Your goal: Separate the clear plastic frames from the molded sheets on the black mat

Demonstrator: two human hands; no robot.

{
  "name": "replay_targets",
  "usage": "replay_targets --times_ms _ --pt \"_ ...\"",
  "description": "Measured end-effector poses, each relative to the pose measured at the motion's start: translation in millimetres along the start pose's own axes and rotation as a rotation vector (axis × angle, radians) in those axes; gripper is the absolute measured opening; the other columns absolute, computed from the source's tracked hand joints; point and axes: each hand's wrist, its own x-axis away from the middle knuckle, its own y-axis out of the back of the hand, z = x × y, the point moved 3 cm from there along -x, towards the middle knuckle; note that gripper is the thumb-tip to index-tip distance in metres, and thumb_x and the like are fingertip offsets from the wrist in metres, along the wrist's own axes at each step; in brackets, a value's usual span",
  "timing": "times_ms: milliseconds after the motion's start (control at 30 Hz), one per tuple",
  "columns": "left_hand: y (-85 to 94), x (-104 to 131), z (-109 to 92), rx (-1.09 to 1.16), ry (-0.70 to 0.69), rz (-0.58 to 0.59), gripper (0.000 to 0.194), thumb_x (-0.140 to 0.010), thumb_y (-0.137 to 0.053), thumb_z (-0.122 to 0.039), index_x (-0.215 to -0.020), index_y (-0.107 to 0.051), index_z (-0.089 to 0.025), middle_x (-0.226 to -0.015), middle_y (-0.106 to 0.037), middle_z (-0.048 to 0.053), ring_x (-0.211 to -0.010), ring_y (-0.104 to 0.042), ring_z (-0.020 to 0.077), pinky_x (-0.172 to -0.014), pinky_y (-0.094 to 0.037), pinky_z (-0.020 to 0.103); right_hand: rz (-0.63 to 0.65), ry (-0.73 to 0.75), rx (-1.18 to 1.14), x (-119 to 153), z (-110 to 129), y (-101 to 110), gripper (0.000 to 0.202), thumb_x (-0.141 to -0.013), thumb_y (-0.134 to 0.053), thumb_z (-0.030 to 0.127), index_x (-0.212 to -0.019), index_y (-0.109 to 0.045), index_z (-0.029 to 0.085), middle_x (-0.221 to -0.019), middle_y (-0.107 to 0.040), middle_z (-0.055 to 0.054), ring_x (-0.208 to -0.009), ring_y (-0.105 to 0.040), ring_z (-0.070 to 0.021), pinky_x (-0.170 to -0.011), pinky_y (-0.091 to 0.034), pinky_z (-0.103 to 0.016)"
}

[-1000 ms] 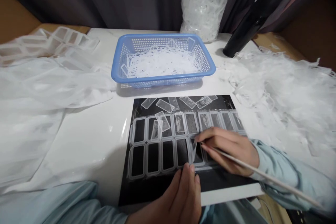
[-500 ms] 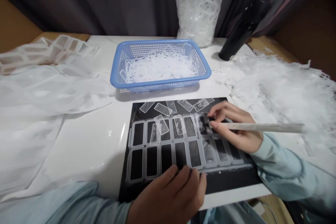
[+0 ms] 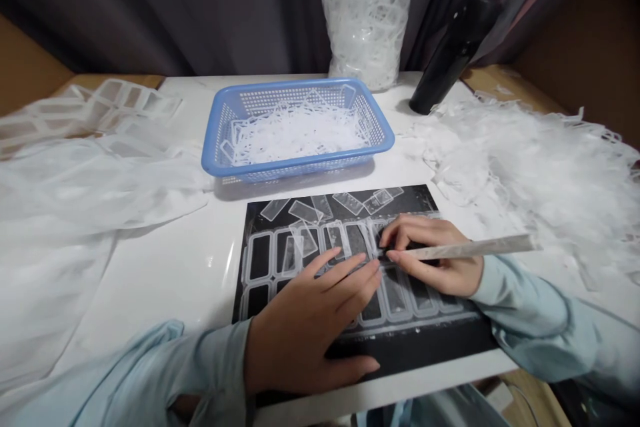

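One blue basket (image 3: 300,164) w/ white frames (image 3: 300,133); clear bag (image 3: 367,20) behind, w/ similar pcs. L hand (image 3: 310,320) spread over frame grid (image 3: 273,260), R hand (image 3: 433,233) pinching stick (image 3: 500,245).

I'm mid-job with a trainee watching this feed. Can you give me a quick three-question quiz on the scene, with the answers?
1. True or false: the left hand is open over the black mat.
2. Multiple choice: what holds the pale tool?
A) the left hand
B) the right hand
C) neither hand
3. Fill in the colour: the clear bag stands behind the ____ basket.

Key: 1 true; 2 B; 3 blue.
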Motion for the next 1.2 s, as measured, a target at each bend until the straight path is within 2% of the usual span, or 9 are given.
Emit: replay_targets --times_ms 200,333,500,567,633,700,867,967,1200 --pt "0.1 -1 0 0.030 0.017 0.007 0.069 -0.096 -0.042 -0.056 -0.144 -0.038 -0.007 -0.148 -0.046 0.013 -0.137 -0.041 0.0281 -0.115 -0.029 0.053 -0.002 0.199 0.248 3 10 -6 0.013 -0.092 -0.047 0.006 -0.090 -0.052 0.017 -0.092 -0.067 -0.013 -0.087 -0.063 -0.0193 -0.076 -0.056 -0.033" --pt "-0.5 -1 0 0.015 0.026 0.027 0.069 -0.095 -0.043 -0.055 -0.145 -0.036 -0.008 -0.149 -0.044 0.012 -0.137 -0.040 0.0280 -0.114 -0.028 0.053 -0.060 0.162 0.330 2 7 1 0.015 -0.094 -0.046 0.007 -0.092 -0.053 0.020 -0.091 -0.069 -0.011 -0.085 -0.067 -0.0189 -0.074 -0.058 -0.032" --pt "-1.0 0 1 0.013 0.029 0.031 0.070 -0.095 -0.043 -0.056 -0.147 -0.034 -0.009 -0.149 -0.044 0.013 -0.137 -0.040 0.0287 -0.114 -0.029 0.054 -0.522 -0.001 0.508 8 -1 37 0.013 -0.091 -0.058 0.013 -0.084 -0.057 0.023 -0.092 -0.072 -0.008 -0.078 -0.069 -0.0200 -0.063 -0.055 -0.033" --pt "-0.4 0 0 -0.001 0.026 0.023 0.070 -0.095 -0.043 -0.055 -0.147 -0.034 -0.009 -0.149 -0.044 0.013 -0.137 -0.041 0.0284 -0.113 -0.029 0.053 -0.695 -0.052 0.543 12 0 49 0.013 -0.088 -0.063 0.015 -0.080 -0.057 0.024 -0.095 -0.071 -0.009 -0.085 -0.068 -0.0239 -0.072 -0.054 -0.040" --pt "0.5 0 -1 -0.038 0.021 0.011 0.069 -0.096 -0.041 -0.055 -0.146 -0.035 -0.009 -0.149 -0.044 0.012 -0.136 -0.040 0.0276 -0.113 -0.027 0.052 -0.747 -0.070 0.514 14 3 55 0.013 -0.088 -0.064 0.018 -0.078 -0.057 0.023 -0.099 -0.068 -0.009 -0.092 -0.065 -0.0256 -0.081 -0.051 -0.043" --pt "1.8 0 -4 -0.095 0.011 -0.019 0.065 -0.096 -0.040 -0.054 -0.143 -0.040 -0.009 -0.148 -0.046 0.011 -0.135 -0.040 0.0260 -0.112 -0.025 0.049 -0.594 -0.065 0.348 12 6 51 0.015 -0.089 -0.063 0.018 -0.075 -0.058 0.021 -0.093 -0.066 -0.007 -0.087 -0.064 -0.0220 -0.079 -0.050 -0.039" --pt "3.8 0 -15 -0.191 -0.125 -0.176 0.036 -0.095 -0.049 -0.039 -0.120 -0.061 -0.016 -0.122 -0.064 0.003 -0.113 -0.050 0.0186 -0.096 -0.032 0.040 0.110 -0.017 -0.245 10 13 12 0.018 -0.090 -0.059 0.013 -0.073 -0.055 0.017 -0.072 -0.059 -0.003 -0.065 -0.056 -0.0118 -0.059 -0.045 -0.024" --pt "3.3 0 -18 -0.203 -0.177 -0.197 0.030 -0.094 -0.051 -0.035 -0.114 -0.064 -0.017 -0.112 -0.067 0.001 -0.104 -0.051 0.0168 -0.089 -0.033 0.039 0.217 0.005 -0.328 14 15 -4 0.020 -0.089 -0.058 0.013 -0.071 -0.052 0.017 -0.069 -0.055 -0.003 -0.065 -0.053 -0.0119 -0.058 -0.042 -0.024" --pt "6.1 -2 -16 -0.188 -0.195 -0.186 0.028 -0.094 -0.052 -0.033 -0.114 -0.064 -0.017 -0.107 -0.066 0.001 -0.096 -0.052 0.0167 -0.084 -0.033 0.039 0.248 0.031 -0.293 16 15 -10 0.019 -0.091 -0.055 0.014 -0.073 -0.051 0.018 -0.072 -0.056 -0.004 -0.070 -0.053 -0.0137 -0.066 -0.045 -0.028"
